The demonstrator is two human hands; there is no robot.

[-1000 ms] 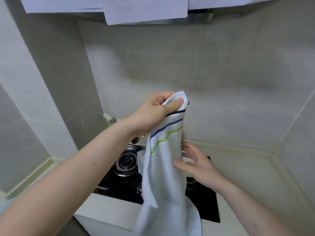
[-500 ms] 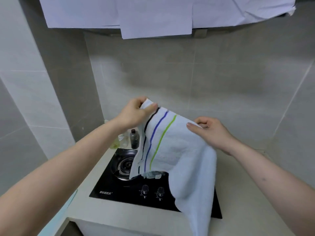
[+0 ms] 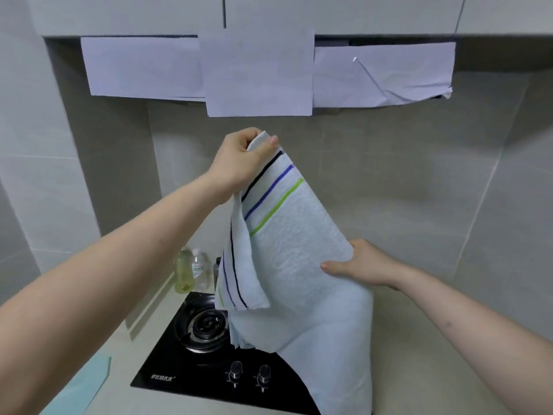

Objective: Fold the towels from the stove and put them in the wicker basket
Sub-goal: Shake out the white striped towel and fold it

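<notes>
The left hand (image 3: 239, 163) pinches a top corner of the striped white towel (image 3: 296, 259), held up above the black stove (image 3: 191, 363). The right hand (image 3: 365, 265) grips the towel's right edge lower down, fingers curled round it.

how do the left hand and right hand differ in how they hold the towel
The left hand is raised high and pinches the towel at its striped top corner; the right hand sits lower and grips the plain side edge. The left hand's thumb lies on the towel's near face, and so does the right hand's thumb. Both hold the same towel above the stove.
</notes>
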